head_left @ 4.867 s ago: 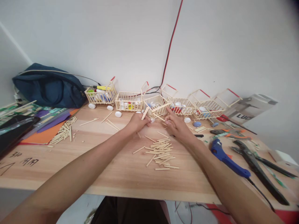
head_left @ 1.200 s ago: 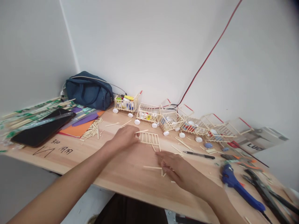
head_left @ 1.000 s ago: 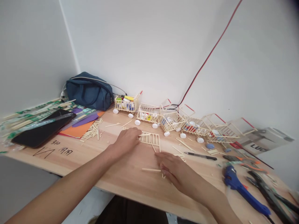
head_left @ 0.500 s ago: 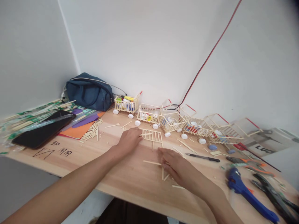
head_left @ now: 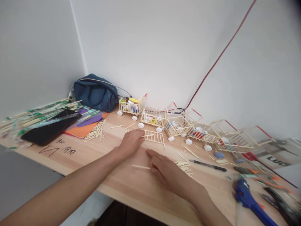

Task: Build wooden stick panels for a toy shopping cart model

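Note:
My left hand (head_left: 133, 141) is closed at the left end of a ladder-like frame of thin wooden sticks (head_left: 156, 137), which lies flat on the table. A short stick (head_left: 148, 135) pokes out from its fingertips over the frame. Just nearer to me, my right hand (head_left: 163, 166) is held low over the tabletop with its fingers together. A thin wooden stick (head_left: 141, 167) juts out to the left from under its thumb; the grip itself is partly hidden. Beside the right hand lies a pile of short sticks (head_left: 184, 168).
Several small stick carts (head_left: 152, 116) with white wheels line the wall. At left lie a phone (head_left: 50, 127), coloured paper (head_left: 82, 129), stick bundles (head_left: 25, 117) and a blue bag (head_left: 95, 94). A pen (head_left: 208, 165), pliers (head_left: 256, 172) and a blue glue gun (head_left: 249, 199) are at right.
My right hand has moved left along the table, and the stick beneath its thumb has shifted with it. The pile of short sticks is now uncovered. My left hand stays at the frame.

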`<state>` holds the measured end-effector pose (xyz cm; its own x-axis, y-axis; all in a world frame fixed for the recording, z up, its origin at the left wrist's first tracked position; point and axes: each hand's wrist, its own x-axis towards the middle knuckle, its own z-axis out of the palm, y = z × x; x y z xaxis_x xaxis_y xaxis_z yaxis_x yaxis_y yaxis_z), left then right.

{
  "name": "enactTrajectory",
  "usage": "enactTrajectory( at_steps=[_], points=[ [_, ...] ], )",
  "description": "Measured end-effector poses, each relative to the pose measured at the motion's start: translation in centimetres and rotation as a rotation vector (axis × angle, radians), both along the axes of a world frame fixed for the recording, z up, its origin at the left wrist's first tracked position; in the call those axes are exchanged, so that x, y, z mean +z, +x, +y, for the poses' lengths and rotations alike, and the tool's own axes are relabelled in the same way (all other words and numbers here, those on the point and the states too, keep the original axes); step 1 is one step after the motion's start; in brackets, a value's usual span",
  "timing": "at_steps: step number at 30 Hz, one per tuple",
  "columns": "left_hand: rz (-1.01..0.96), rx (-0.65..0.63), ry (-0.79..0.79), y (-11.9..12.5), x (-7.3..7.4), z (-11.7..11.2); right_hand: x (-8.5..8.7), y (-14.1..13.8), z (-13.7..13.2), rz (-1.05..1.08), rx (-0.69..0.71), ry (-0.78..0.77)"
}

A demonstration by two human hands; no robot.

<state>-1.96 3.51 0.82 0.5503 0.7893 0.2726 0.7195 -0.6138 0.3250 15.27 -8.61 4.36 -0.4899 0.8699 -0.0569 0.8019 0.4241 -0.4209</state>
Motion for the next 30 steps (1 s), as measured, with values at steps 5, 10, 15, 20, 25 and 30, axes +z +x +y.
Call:
enactTrajectory(
  at_steps=[5,10,15,20,25,30],
  points=[
    [-0.104,0.041,-0.043,0.0,0.3,0.1,-0.7,0.7,-0.4,0.176,0.003,0.056],
    [-0.155,-0.029,-0.051,0.1,0.4,0.0,-1.5,1.4,-0.2,0.140,0.006,0.106],
    [-0.100,-0.165,-0.087,0.3,0.7,-0.5,-1.1,2.3,0.2,0.239,-0.048,0.135],
    [-0.048,-0.298,-0.202,0.3,1.5,-1.7,-1.4,5.5,1.9,0.455,-0.427,0.386],
    [0.044,-0.319,-0.183,0.5,1.0,-4.9,-3.0,7.2,3.3,0.475,-0.564,0.434],
    [0.023,-0.246,-0.052,2.9,-0.7,-8.4,-3.6,6.9,3.3,0.459,-0.565,0.459]
  ],
)
